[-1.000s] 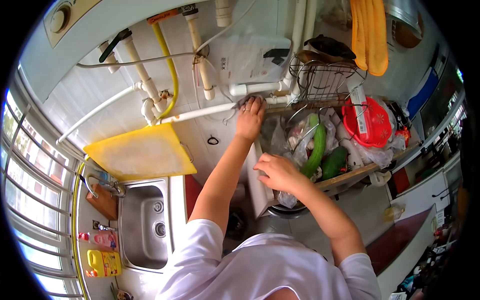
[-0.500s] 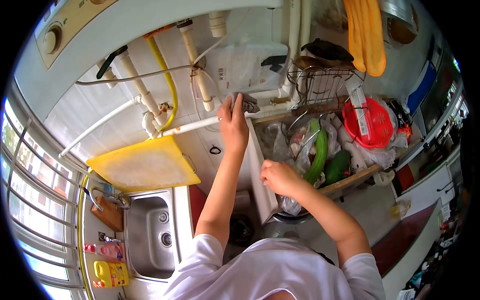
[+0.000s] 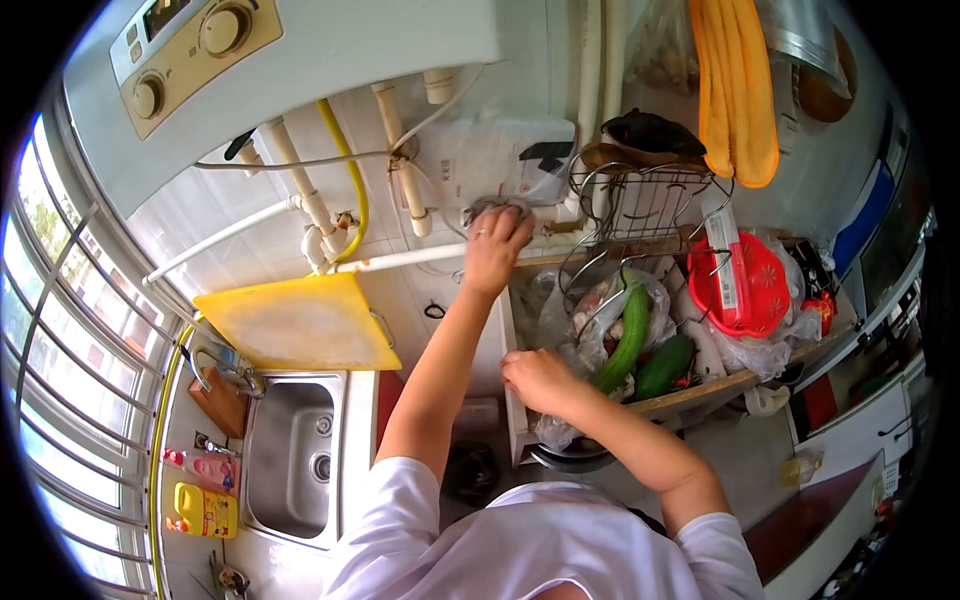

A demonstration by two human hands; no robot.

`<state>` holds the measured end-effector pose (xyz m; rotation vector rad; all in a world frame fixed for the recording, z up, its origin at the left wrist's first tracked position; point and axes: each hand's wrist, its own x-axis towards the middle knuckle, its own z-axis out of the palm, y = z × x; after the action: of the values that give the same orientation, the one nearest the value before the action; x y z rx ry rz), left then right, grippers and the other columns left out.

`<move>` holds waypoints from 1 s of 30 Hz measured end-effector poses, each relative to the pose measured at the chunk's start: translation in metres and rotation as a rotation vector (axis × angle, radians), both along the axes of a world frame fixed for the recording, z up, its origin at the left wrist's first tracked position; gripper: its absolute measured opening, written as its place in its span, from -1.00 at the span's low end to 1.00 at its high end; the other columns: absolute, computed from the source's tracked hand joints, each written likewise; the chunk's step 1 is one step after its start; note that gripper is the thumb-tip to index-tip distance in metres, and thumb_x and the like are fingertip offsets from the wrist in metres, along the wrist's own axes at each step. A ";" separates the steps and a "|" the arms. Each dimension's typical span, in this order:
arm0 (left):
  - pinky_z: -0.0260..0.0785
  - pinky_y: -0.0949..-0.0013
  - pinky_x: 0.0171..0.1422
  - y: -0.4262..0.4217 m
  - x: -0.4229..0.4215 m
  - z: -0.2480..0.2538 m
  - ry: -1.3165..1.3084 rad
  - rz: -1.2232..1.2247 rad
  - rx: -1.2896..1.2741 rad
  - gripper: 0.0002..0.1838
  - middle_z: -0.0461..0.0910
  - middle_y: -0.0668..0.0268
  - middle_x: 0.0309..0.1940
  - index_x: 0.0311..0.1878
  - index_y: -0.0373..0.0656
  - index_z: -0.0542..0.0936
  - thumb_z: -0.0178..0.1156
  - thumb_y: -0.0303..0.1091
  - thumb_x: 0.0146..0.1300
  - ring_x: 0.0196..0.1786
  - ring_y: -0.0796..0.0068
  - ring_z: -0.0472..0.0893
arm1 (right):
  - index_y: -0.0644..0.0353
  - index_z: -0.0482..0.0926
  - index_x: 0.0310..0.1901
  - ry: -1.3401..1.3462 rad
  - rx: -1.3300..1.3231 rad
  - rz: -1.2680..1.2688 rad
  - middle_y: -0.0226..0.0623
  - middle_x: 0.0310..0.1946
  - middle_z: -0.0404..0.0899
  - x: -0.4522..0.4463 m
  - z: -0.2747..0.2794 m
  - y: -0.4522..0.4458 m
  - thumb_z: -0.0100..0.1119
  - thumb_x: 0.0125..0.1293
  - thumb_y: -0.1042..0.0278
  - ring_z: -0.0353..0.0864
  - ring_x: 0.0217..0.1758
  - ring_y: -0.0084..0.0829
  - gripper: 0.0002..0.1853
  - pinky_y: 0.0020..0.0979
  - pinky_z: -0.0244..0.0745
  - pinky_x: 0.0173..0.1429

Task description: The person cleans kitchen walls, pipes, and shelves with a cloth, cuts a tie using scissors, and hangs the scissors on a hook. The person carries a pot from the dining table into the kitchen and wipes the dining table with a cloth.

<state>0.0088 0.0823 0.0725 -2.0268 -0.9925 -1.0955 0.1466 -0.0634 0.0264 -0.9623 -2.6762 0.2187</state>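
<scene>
Grey cloth (image 3: 492, 203), 1, sat under our left hand (image 3: 493, 248) near the white pipe (image 3: 420, 258); grip closure, couldn't tell. Our right hand (image 3: 540, 382), fingers curled, was at the drawer (image 3: 700, 392), hold unclear. We counted 2 green vegetables (image 3: 630, 335), 1 red basket (image 3: 755, 290).

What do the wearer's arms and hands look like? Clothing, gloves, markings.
Left hand: ungloved, ring on one finger. Right hand: ungloved, no ring showing, some fingers hidden. Both forearms bare, nothing visible on the wrists. Short, loose, plain white sleeves, matching the shirt. No markings visible on either sleeve.
</scene>
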 end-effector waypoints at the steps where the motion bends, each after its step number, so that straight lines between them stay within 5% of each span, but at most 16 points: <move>1: 0.29 0.15 0.22 -0.008 -0.002 0.001 -0.029 0.056 0.050 -0.63 0.47 0.31 -0.02 0.02 0.03 0.59 0.09 -0.36 0.10 0.11 0.22 0.44 | 0.18 0.62 -0.46 0.026 -0.012 0.005 -0.18 -0.30 0.58 0.001 -0.005 0.001 0.12 0.04 0.50 0.66 -0.28 -0.11 -0.92 -0.16 0.59 -0.19; 9: 0.38 0.18 0.00 -0.009 -0.005 -0.011 -0.464 0.063 -0.071 -0.68 0.45 0.18 -0.13 -0.11 0.00 0.64 0.14 -0.58 0.08 -0.07 0.02 0.43 | 0.19 0.57 -0.45 0.135 0.020 0.017 -0.17 -0.30 0.55 0.005 -0.019 0.002 0.07 0.14 0.46 0.65 -0.27 -0.10 -0.91 -0.13 0.56 -0.21; 10: 0.40 0.28 -0.10 -0.015 -0.012 -0.015 -0.590 -0.070 -0.127 -0.69 0.47 0.21 -0.21 -0.08 -0.04 0.63 0.16 -0.57 0.11 -0.12 0.19 0.49 | 0.20 0.65 -0.30 0.097 -0.089 0.016 -0.26 -0.03 0.60 0.013 -0.011 -0.001 0.19 0.17 0.39 0.65 -0.16 -0.12 -0.88 -0.19 0.59 -0.11; 12: 0.37 0.43 -0.19 -0.024 -0.034 -0.055 -1.140 -0.395 -0.503 -0.66 0.53 0.33 -0.12 0.07 -0.09 0.55 0.20 -0.54 0.21 -0.19 0.52 0.51 | 0.14 0.67 -0.21 0.144 -0.109 0.025 -0.30 0.03 0.57 0.032 0.007 -0.013 0.24 0.17 0.36 0.66 -0.15 -0.17 -0.83 -0.23 0.59 -0.08; 13: 0.34 0.52 -0.27 -0.057 -0.036 -0.049 -1.304 -0.420 -0.779 -0.66 0.55 0.40 -0.10 0.16 -0.17 0.49 0.17 -0.34 0.35 -0.24 0.70 0.48 | 0.11 0.67 -0.18 0.177 -0.127 0.022 -0.31 0.04 0.57 0.041 0.016 -0.017 0.25 0.17 0.34 0.66 -0.15 -0.19 -0.82 -0.25 0.58 -0.07; 14: 0.34 0.52 -0.27 -0.075 -0.039 -0.072 -1.332 -0.393 -0.789 -0.66 0.55 0.40 -0.10 0.16 -0.17 0.49 0.17 -0.34 0.35 -0.24 0.70 0.48 | 0.08 0.68 -0.16 0.215 -0.145 0.015 -0.32 0.05 0.56 0.048 0.023 -0.019 0.27 0.16 0.32 0.67 -0.15 -0.21 -0.80 -0.27 0.58 -0.06; 16: 0.38 0.34 0.13 -0.094 -0.032 -0.115 -1.434 -0.753 -1.089 -0.50 0.36 0.19 0.25 0.34 -0.20 0.34 0.06 -0.19 0.43 0.08 0.43 0.49 | 0.09 0.67 -0.15 0.213 -0.161 -0.007 -0.31 0.02 0.57 0.059 0.030 -0.012 0.29 0.17 0.30 0.65 -0.08 -0.21 -0.79 -0.28 0.56 -0.01; 18: 0.06 0.27 0.46 -0.120 0.009 -0.139 -1.339 -0.586 -1.076 -0.36 0.15 0.15 0.41 0.46 -0.22 0.15 -0.05 -0.04 0.48 0.41 0.32 0.25 | 0.10 0.63 -0.07 0.170 -0.181 -0.027 -0.27 0.04 0.55 0.055 0.030 -0.003 0.30 0.17 0.29 0.61 0.00 -0.17 -0.71 -0.25 0.54 0.04; 19: -0.25 0.24 0.57 -0.123 0.015 -0.137 -1.385 -0.651 -1.083 -0.31 0.08 0.13 0.47 0.51 -0.20 0.00 -0.10 -0.01 0.49 0.54 0.29 -0.03 | 0.12 0.59 -0.01 0.138 -0.179 -0.032 -0.24 0.07 0.53 0.049 0.030 0.002 0.30 0.17 0.28 0.60 0.02 -0.13 -0.66 -0.23 0.53 0.06; 22: -0.05 0.32 0.51 -0.108 0.011 -0.151 -1.492 -0.680 -1.072 -0.42 0.23 0.19 0.40 0.46 -0.23 0.16 -0.19 -0.08 0.53 0.46 0.35 0.16 | 0.26 0.40 0.19 0.016 -0.229 -0.056 -0.08 0.14 0.45 0.025 0.019 0.018 0.31 0.18 0.16 0.52 0.11 0.01 -0.41 -0.15 0.47 0.14; 23: 0.08 0.32 0.45 -0.100 0.006 -0.181 -1.559 -0.448 -1.258 -0.46 0.36 0.18 0.30 0.39 -0.26 0.28 -0.18 -0.08 0.52 0.35 0.35 0.30 | 0.27 0.36 0.22 -0.017 -0.277 -0.104 -0.05 0.14 0.44 0.017 0.017 0.018 0.31 0.18 0.11 0.50 0.14 0.01 -0.36 -0.14 0.45 0.16; 24: 0.16 0.29 0.40 -0.101 0.005 -0.167 -1.685 -0.493 -1.376 -0.45 0.44 0.17 0.22 0.34 -0.27 0.35 -0.20 -0.06 0.49 0.25 0.34 0.40 | 0.28 0.32 0.26 -0.051 -0.305 -0.153 -0.01 0.15 0.44 0.010 0.018 0.024 0.31 0.18 0.06 0.48 0.17 0.02 -0.30 -0.13 0.43 0.19; 28: 0.02 0.28 0.48 -0.119 0.016 -0.292 -1.793 -0.563 -1.445 -0.39 0.34 0.15 0.33 0.39 -0.27 0.27 -0.16 -0.06 0.42 0.37 0.31 0.29 | 0.36 0.29 0.30 -0.117 -0.185 -0.122 0.09 0.00 0.53 0.004 0.013 0.035 0.38 0.09 0.00 0.55 0.06 0.00 -0.15 -0.14 0.45 0.12; 30: -0.01 0.30 0.49 -0.145 0.013 -0.286 -1.782 -0.544 -1.444 -0.37 0.31 0.16 0.35 0.39 -0.29 0.26 -0.15 -0.04 0.42 0.39 0.33 0.27 | 0.36 0.30 0.30 -0.147 -0.214 -0.134 0.04 -0.10 0.55 -0.005 0.019 0.031 0.40 0.07 0.01 0.57 -0.04 -0.04 -0.15 -0.16 0.47 0.04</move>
<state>0.0223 -0.0626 -0.2135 -1.6047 -2.6696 -3.3867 0.1420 -0.0321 0.0455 -1.2625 -2.7472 0.4280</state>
